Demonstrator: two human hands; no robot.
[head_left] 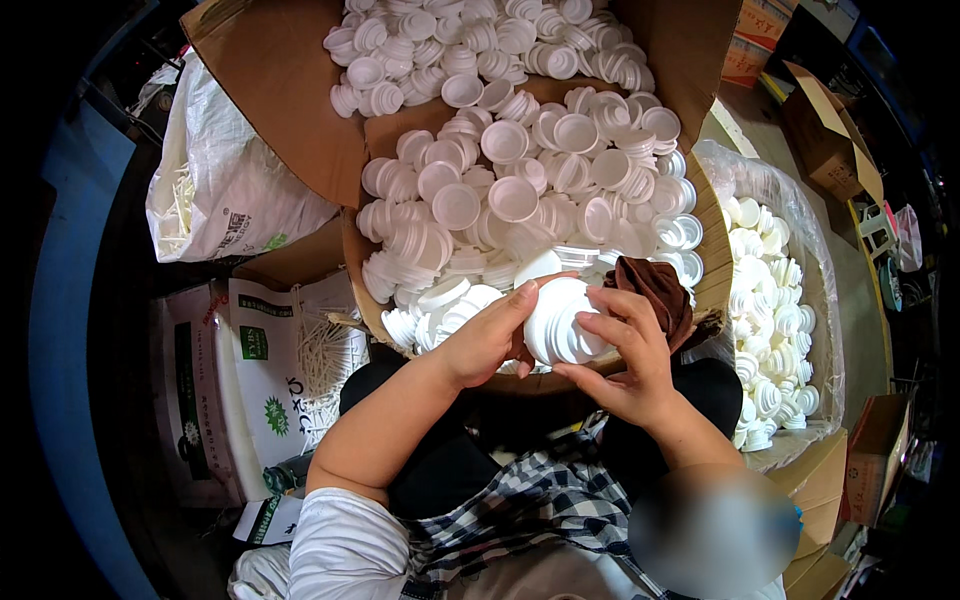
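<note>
A: Hands first, what are they doing?

B: Both are on 1 white ribbed cap (558,322), held over the near edge of the cardboard box (300,150). The left hand (485,340) lies along its left side, fingers stretched flat up the rim with the thumb tucked behind. The right hand (630,360) pinches it from the right, fingertips curled onto the face and thumb under the lower edge.

A: Which way does the cap face?

B: Its round face tilts up toward the camera, the ribbed skirt pointing down and away. It looks like 1 piece, though a 2nd could be stacked behind; I cannot tell.

A: And the rest of the caps?

B: The loose pile of caps (520,190) fills the box straight ahead, just beyond the fingertips. A brown cloth (655,290) lies on the pile, touching the right fingers. A clear bag of white parts (775,330) stands to the right, nearer the right hand.
</note>
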